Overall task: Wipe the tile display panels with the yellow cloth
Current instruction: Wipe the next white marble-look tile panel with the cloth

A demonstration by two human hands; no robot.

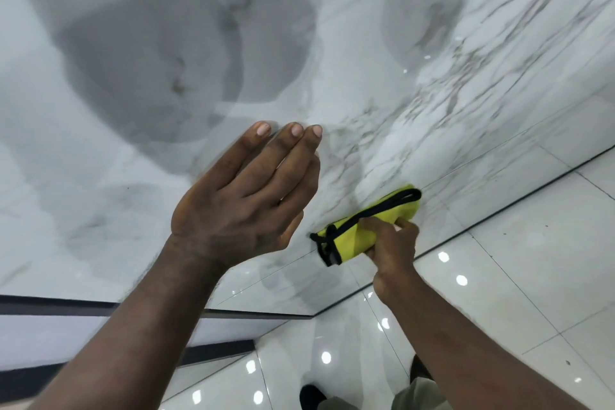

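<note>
A glossy white marble-veined tile display panel fills most of the view. Low on it, near its bottom edge, my right hand grips a folded yellow cloth with black trim and presses it against the panel. My left hand is open, fingers straight and together, fingertips touching the panel higher up and to the left of the cloth. Dark shadows of my head and arms lie across the panel's upper left.
Shiny white floor tiles with light reflections spread below and to the right. A dark-edged panel frame runs along the lower left. My shoes and trouser legs show at the bottom.
</note>
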